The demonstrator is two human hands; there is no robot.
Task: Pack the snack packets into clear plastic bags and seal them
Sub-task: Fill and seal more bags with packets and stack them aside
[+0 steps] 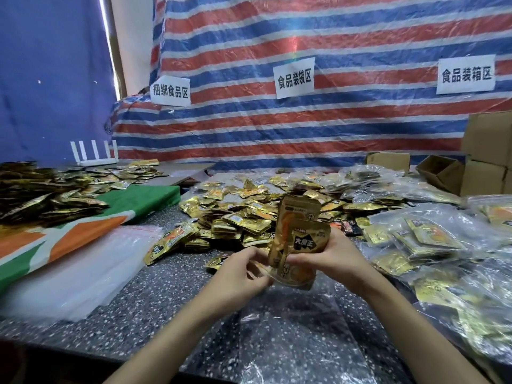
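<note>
upright gold snack packets (300, 234), left fingers (256, 254) pinching lower left corner, right fingers (304, 259) wrapped round lower right side

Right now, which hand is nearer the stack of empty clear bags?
Left. The left hand is right of the stack of empty clear bags; the right hand is farther right, beyond the held snack packets.

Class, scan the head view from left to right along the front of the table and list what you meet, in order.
Stack of empty clear bags → left hand → held snack packets → right hand → filled clear bags.
</note>
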